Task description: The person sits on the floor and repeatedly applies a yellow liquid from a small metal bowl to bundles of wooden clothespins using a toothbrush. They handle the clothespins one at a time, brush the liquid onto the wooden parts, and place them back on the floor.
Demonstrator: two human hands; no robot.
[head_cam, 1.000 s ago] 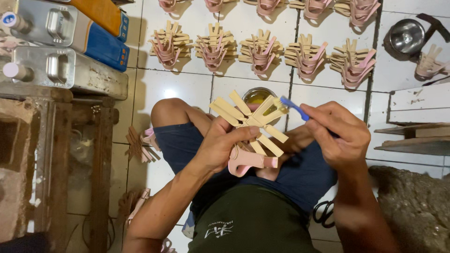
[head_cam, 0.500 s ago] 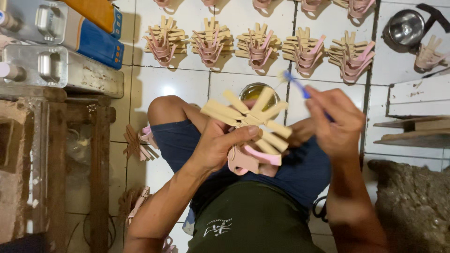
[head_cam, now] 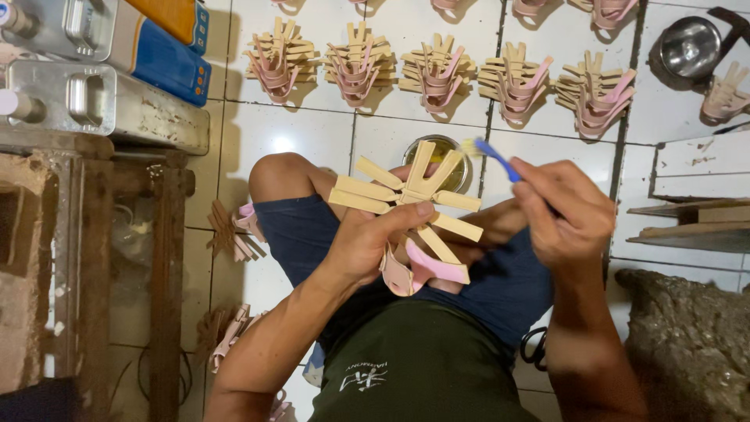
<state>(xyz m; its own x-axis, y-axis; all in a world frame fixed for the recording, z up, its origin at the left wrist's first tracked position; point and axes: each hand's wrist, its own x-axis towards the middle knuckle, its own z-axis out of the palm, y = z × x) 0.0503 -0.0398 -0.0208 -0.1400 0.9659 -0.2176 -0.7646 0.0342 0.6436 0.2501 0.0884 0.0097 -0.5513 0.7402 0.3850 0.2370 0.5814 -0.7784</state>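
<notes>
The floor is laid with white glossy tiles with dark grout lines, and a bright spot of overhead light glints off one tile. At the left stands a worn wooden frame beside rough brick. Metal cans lie above it. At the right, pale boards are stacked over a coarse grey slab.
</notes>
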